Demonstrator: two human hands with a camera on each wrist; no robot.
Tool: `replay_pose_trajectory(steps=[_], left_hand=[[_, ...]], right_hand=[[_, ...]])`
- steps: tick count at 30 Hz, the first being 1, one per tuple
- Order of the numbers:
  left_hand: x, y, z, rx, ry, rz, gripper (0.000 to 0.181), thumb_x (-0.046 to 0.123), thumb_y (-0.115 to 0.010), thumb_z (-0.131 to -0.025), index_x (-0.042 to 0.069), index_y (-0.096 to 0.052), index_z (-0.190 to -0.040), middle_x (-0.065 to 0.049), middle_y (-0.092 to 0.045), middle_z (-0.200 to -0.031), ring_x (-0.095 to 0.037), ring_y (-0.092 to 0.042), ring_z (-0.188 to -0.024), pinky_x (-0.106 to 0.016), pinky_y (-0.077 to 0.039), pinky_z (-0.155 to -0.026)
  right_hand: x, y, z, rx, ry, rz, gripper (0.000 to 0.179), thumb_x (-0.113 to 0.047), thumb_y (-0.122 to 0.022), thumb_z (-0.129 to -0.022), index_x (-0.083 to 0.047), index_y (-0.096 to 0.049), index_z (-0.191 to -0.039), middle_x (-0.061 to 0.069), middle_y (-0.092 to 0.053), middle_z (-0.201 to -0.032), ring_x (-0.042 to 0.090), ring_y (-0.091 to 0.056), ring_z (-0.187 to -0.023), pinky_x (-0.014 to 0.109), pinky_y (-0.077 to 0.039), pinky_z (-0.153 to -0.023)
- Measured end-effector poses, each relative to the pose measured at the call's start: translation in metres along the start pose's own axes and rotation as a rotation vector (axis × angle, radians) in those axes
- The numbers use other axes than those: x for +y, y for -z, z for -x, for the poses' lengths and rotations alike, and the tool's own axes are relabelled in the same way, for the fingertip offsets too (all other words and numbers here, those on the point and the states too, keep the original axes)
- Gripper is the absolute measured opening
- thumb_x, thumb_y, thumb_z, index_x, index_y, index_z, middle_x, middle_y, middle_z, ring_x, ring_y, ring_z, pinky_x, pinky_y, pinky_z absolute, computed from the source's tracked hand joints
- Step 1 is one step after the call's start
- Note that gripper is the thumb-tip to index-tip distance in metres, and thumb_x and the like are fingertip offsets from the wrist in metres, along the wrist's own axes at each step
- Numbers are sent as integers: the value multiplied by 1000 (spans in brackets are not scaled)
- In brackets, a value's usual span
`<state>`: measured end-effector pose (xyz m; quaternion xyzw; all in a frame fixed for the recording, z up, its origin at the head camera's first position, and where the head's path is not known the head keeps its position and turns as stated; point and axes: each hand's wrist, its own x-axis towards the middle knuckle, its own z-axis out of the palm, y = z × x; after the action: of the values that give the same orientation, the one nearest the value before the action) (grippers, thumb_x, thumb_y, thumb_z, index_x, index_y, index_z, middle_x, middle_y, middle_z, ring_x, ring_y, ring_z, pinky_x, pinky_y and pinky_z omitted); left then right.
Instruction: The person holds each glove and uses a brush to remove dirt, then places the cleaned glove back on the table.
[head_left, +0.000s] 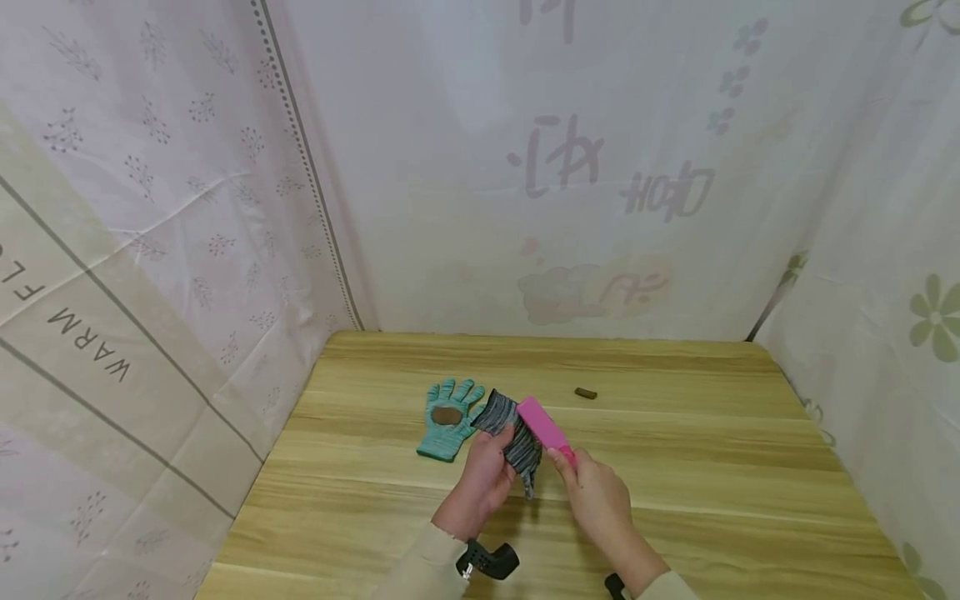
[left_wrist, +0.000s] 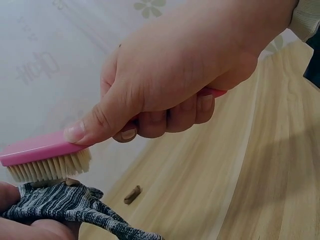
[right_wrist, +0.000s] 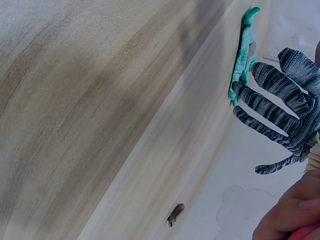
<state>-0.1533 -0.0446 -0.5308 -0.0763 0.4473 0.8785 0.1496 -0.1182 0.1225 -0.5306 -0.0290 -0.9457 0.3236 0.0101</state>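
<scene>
My left hand (head_left: 480,482) holds up a black-and-grey knit glove (head_left: 522,452) above the table, its fingers dangling loose in the right wrist view. In my right hand (head_left: 600,502) is the handle of a pink brush (head_left: 543,423), thumb laid along its back. The pale bristles (left_wrist: 47,169) point down against the glove in the left wrist view. A bit of brown shows beside them, too small to identify. Left of my left hand, a green knit glove (head_left: 437,445) lies flat with a brown oval patch (head_left: 447,415) on it.
A small brown piece (head_left: 586,393) lies on the wooden table (head_left: 712,467), right of the brush and toward the back. Printed curtains (head_left: 450,167) hang behind the table and along both sides.
</scene>
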Motion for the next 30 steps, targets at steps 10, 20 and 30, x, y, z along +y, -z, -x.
replay_pose_trajectory(steps=[10,20,30], left_hand=[[0,1,-3,20,9,6,37,19,-40,-111,-3,-34,-140,-10,-60,-126,-13,-65,-112,-29,-54,-100],[-1,0,-1,16,-1,-9,38,19,-40,-111,-4,-34,-140,-11,-60,-127,-13,-65,-112,-28,-54,-99],[-1,-3,-4,3,-19,-14,40,20,-38,-111,-4,-33,-143,-8,-59,-127,-10,-65,-111,-26,-53,-99]], right_hand=[[2,2,-1,1,0,11,51,-57,-44,-104,-13,-52,-79,-2,-39,-61,14,-36,-53,29,-28,-50],[4,0,-2,2,-8,-10,51,-57,-44,-104,-14,-52,-79,-1,-39,-61,15,-37,-54,29,-29,-51],[-7,-5,8,-7,31,-105,48,-54,-45,-105,-14,-52,-78,-3,-40,-59,11,-35,-51,26,-29,-46]])
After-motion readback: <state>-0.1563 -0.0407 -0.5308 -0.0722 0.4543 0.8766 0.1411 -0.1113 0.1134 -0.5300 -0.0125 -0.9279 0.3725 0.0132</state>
